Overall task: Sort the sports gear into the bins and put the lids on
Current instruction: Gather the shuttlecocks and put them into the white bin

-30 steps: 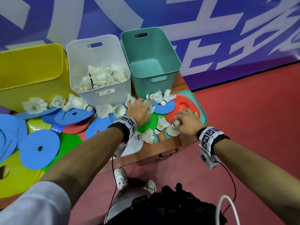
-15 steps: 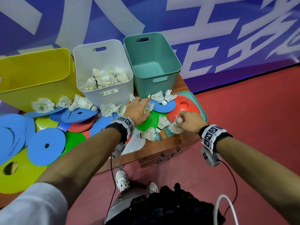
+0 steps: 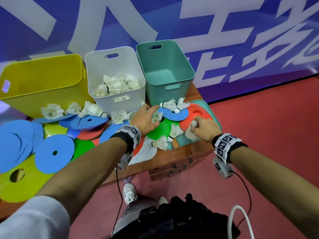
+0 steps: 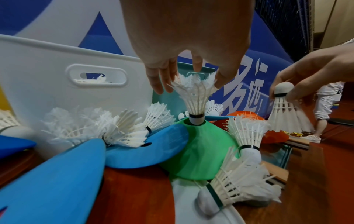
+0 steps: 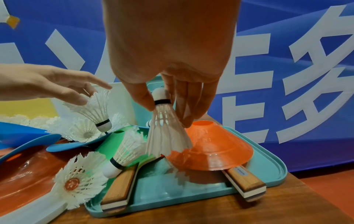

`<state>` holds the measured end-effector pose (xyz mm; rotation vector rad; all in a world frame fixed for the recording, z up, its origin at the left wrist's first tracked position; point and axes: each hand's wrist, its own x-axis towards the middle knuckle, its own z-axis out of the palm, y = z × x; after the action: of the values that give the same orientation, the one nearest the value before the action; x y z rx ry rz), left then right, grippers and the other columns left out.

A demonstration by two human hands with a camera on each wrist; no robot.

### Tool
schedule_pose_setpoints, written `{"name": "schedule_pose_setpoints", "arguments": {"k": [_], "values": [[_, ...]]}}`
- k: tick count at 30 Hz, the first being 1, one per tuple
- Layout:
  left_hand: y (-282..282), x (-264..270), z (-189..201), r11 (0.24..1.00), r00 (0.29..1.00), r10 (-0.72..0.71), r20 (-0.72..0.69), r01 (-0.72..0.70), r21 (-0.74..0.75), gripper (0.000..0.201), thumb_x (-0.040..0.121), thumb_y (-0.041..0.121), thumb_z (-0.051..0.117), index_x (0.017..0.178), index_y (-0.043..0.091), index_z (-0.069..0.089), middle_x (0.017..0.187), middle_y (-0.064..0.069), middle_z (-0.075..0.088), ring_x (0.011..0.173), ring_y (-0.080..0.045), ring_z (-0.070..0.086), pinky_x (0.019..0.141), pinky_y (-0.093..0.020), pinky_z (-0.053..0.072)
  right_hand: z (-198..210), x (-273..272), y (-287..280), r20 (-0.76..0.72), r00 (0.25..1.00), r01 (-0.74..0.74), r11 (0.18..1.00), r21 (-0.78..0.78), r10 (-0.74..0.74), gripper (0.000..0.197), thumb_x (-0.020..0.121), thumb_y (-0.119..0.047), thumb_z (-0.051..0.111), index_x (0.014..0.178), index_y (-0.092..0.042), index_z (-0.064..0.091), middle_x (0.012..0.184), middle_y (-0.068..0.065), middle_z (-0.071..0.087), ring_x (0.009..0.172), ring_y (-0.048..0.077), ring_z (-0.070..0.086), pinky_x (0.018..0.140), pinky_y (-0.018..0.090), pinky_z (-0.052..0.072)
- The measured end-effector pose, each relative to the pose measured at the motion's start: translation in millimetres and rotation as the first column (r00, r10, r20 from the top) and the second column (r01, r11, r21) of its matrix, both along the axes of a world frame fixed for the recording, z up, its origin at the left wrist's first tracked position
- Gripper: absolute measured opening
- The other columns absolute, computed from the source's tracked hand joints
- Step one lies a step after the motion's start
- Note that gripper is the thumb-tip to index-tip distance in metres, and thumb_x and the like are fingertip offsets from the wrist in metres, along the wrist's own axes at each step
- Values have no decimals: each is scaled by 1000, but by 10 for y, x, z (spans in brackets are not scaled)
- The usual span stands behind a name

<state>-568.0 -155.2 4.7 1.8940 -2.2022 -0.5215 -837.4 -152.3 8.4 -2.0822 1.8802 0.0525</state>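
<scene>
- We see the right hand (image 5: 172, 63) pinching a white feather shuttlecock (image 5: 166, 130) at its cork, thumb on one side and fingers curled on the other. The cork points up, and the feather skirt hangs below the fingertips.
- Just under that skirt we note an orange plastic disc cone (image 5: 214, 150) lying on a teal plastic lid (image 5: 268, 165), with two wooden paddle handles (image 5: 247, 183) showing beneath the cone.
- We see the left hand (image 4: 187, 37) with its fingertips (image 4: 159, 84) closed loosely around the feather rim of a second white shuttlecock (image 4: 193, 100). In the left wrist view its cork sits in the top hole of a green plastic disc cone (image 4: 199, 151), directly below the fingers.
- Beyond the left fingers stands a white plastic bin (image 3: 114, 69) holding many shuttlecocks. To its right stands a teal plastic bin (image 3: 165, 66), and to its left a yellow plastic bin (image 3: 41, 80).
- Loose shuttlecocks lie beside and below both hands on the wooden table (image 3: 174, 159).
- Blue flat discs (image 3: 53, 152) lie well to the left of the left hand. We note printed writing on them, too small to read.
- The blue banner (image 3: 224, 31) behind the bins carries large white characters, only partly in view.
</scene>
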Motion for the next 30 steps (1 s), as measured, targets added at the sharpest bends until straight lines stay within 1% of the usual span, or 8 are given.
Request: {"name": "schedule_pose_setpoints", "arguments": {"k": [6,8,13,16,19,23,26,30], "values": [[-13,-11,6,999,1000,5,8,-5,38,63,92,48,53,149,41,29,126,-10,39,110,-29,50,85,-35,43,47,20,-60,15,999,-41,998,-49,42,25,93,-35,50,113,-20,50,94,10,67,90,35,61,66,34,38],[-19,0,13,999,1000,4,3,-4,39,61,92,48,52,149,42,30,124,-10,39,108,-29,50,84,-34,42,48,43,-75,-2,999,-41,997,-60,41,24,94,-34,49,113,-19,50,96,10,67,89,36,61,66,34,38],[-40,36,11,999,1000,-2,22,2,32,58,92,49,52,147,41,34,122,-8,40,107,-27,51,83,-34,43,27,73,-65,-46,999,22,997,-75,-25,30,95,-34,46,119,-17,50,100,11,67,91,35,61,68,34,39],[-57,34,-15,999,999,-15,32,14,33,59,91,51,51,147,41,34,121,-9,41,106,-27,51,84,-36,45,11,55,-42,-51,998,31,998,-63,-34,27,95,-35,47,115,-17,50,100,10,67,90,34,61,67,33,38],[-77,22,-36,999,999,-24,36,22,34,59,91,52,50,147,43,32,119,-9,42,104,-28,52,83,-37,46,3,36,-34,-29,998,44,997,-68,-46,24,95,-35,47,111,-17,50,99,11,67,89,35,61,67,34,39],[-74,9,-32,1000,999,-26,23,26,18,57,92,50,48,147,43,33,119,-9,41,103,-28,52,79,-34,43,8,42,-77,15,999,49,994,-99,-47,26,95,-33,47,115,-17,51,101,11,67,89,36,62,68,36,42],[-68,50,-2,1000,1000,-14,4,14,-1,55,92,47,48,145,42,35,119,-10,41,104,-28,51,80,-34,44,45,123,-140,52,998,34,991,-131,-27,27,95,-34,49,117,-17,50,105,11,66,93,36,62,70,38,43],[-80,175,50,999,999,-17,-43,16,-34,55,94,42,46,147,43,32,114,-11,42,100,-30,50,82,-38,45,113,318,-238,113,993,2,984,-177,18,31,95,-34,49,122,-19,50,110,11,66,98,36,61,73,40,43]]}}
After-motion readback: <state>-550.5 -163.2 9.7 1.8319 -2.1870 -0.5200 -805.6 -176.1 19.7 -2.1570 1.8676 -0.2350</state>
